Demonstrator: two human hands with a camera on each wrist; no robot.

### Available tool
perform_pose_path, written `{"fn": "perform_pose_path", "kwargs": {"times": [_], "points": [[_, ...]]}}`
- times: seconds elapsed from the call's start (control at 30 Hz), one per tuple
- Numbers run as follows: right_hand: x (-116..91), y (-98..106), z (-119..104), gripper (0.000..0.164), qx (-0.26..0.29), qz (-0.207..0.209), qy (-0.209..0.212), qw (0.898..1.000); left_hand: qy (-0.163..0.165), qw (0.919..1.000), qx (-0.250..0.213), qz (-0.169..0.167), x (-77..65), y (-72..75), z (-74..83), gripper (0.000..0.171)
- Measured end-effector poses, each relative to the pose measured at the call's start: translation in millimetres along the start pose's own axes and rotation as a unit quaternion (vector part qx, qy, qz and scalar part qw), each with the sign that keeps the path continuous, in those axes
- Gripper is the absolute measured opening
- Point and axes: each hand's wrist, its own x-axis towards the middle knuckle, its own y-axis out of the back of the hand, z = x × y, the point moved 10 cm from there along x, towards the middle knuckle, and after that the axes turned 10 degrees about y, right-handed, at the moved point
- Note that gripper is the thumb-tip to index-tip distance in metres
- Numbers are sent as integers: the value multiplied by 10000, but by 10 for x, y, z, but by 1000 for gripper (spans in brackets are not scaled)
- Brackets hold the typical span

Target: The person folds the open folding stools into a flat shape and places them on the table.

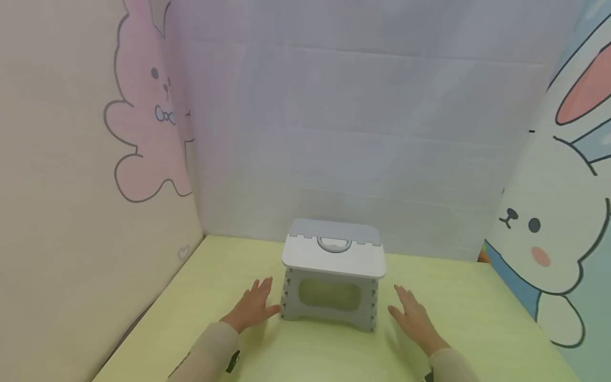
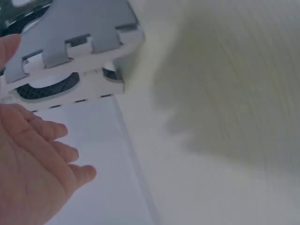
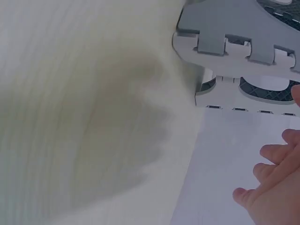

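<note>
A folding step stool [image 1: 334, 263] stands unfolded on its legs, with a white and grey top and an oval handle opening in the middle. To its left is my left hand [image 1: 252, 306], fingers spread and holding nothing; its thumb tip is close to the stool's left leg, and I cannot tell whether they touch. My right hand [image 1: 414, 320] hovers apart from the stool on the other side, fingers extended. Both wrist views show the stool's hinged side, with interlocking grey tabs [image 2: 104, 40] and white side panels [image 3: 225, 96], beyond the hands' straight fingers.
The stool stands on a pale yellow tabletop [image 1: 324, 355]. A whitish hanging sheet [image 1: 353, 127] closes off the back. Side panels with a pink rabbit [image 1: 143, 106] at left and a white rabbit [image 1: 539, 239] at right flank the table.
</note>
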Motion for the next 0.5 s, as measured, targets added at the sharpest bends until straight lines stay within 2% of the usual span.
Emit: {"fn": "perform_pose_path", "kwargs": {"times": [0.03,0.1,0.17,0.23,0.3,0.5], "points": [[11,8,-24,59,276,42,-13,9996,124,9981,-589,-119,13,16,18,77],[27,19,-68,60,769,84,-114,9969,319,9858,-1631,-258,30,52,63,77],[46,29,-114,59,1009,104,-185,9947,362,9733,-2250,-262,41,95,130,75],[66,34,-154,58,1239,155,-253,9918,318,9668,-2524,-248,55,123,190,73],[74,29,-178,58,1569,229,-382,9866,307,9635,-2645,-267,82,133,228,72],[120,11,-265,55,2419,534,-630,9668,398,9598,-2766,-262,145,146,270,73]]}}
